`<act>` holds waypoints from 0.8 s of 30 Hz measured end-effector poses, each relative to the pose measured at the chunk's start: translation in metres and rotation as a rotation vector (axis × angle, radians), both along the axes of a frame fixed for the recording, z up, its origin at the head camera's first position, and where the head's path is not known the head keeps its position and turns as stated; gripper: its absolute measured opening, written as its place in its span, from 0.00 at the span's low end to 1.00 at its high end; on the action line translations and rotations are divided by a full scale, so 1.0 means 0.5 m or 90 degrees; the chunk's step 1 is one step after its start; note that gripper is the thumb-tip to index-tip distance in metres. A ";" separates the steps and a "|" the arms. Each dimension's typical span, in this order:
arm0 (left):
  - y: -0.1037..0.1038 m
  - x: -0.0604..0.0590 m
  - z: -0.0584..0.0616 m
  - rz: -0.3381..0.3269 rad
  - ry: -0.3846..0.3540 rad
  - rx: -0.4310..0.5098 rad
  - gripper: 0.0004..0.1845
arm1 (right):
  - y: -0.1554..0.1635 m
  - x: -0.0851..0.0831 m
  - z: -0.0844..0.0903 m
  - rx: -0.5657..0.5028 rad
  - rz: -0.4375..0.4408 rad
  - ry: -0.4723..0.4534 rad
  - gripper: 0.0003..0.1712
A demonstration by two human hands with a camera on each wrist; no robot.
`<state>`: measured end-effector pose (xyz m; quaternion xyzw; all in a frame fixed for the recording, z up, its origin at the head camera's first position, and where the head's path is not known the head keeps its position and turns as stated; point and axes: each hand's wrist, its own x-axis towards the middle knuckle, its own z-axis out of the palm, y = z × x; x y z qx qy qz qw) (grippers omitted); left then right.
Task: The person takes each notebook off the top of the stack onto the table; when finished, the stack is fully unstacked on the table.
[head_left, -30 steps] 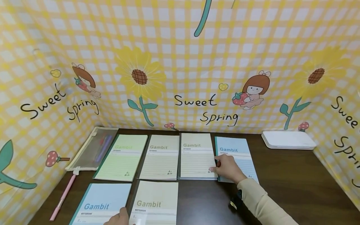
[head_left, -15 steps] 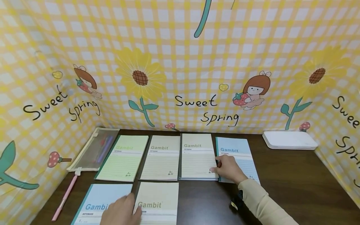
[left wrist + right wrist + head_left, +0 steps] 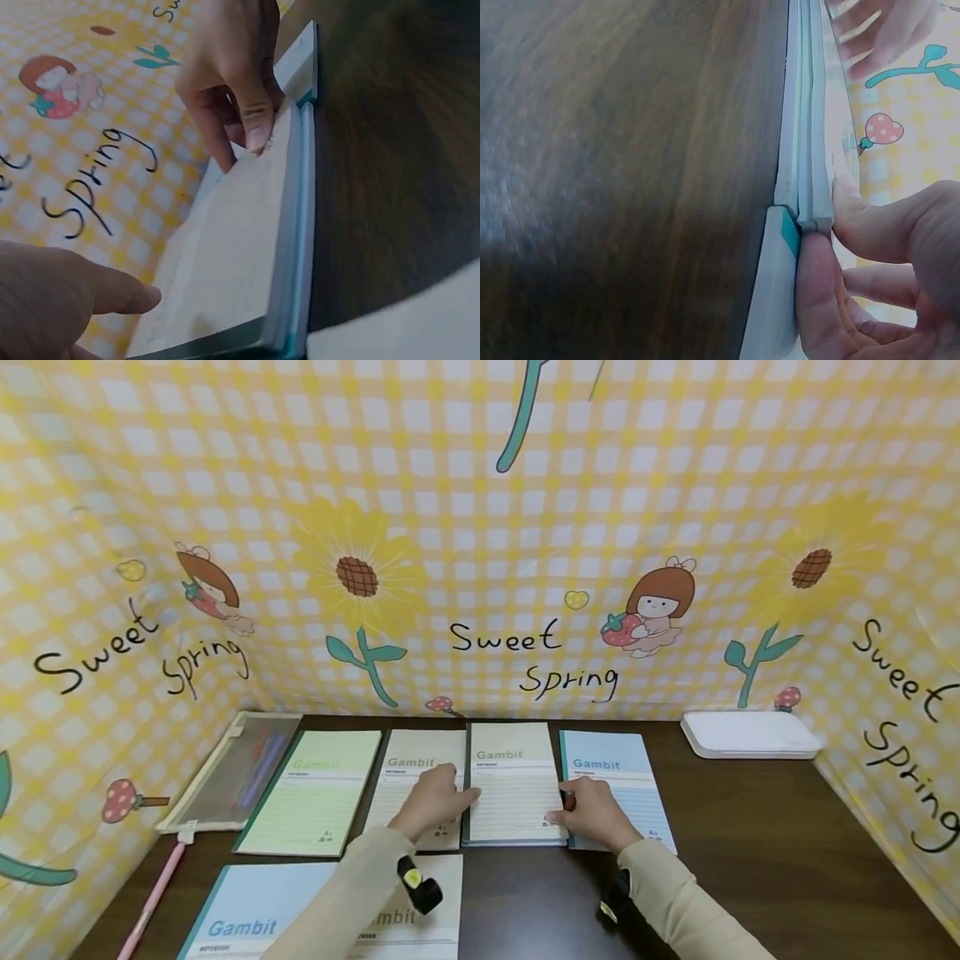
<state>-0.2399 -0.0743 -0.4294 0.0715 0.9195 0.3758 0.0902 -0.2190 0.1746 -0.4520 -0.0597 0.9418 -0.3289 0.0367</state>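
Head view: the cream lined-cover notebook stack lies mid-row, long axis running away from the person — right hand pinches its near right edge, left hand rests loosely uncurled against its left edge.

Four notebooks side by side, pouch left, tray right, two notebooks in front
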 end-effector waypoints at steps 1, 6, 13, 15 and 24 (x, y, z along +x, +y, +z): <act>0.007 -0.006 -0.006 0.002 -0.010 0.004 0.16 | -0.002 0.000 -0.001 0.000 0.004 0.000 0.31; 0.025 -0.018 -0.021 0.012 0.022 -0.003 0.11 | -0.007 0.000 0.005 -0.002 0.008 0.006 0.30; 0.024 -0.017 -0.020 0.012 0.043 -0.001 0.11 | -0.007 -0.003 0.014 -0.012 -0.012 -0.003 0.31; 0.021 -0.017 -0.022 0.015 0.044 -0.002 0.11 | -0.012 -0.004 0.012 -0.022 -0.025 -0.006 0.32; 0.022 -0.016 -0.034 -0.004 0.057 -0.005 0.14 | -0.025 -0.004 0.008 0.002 -0.061 0.010 0.21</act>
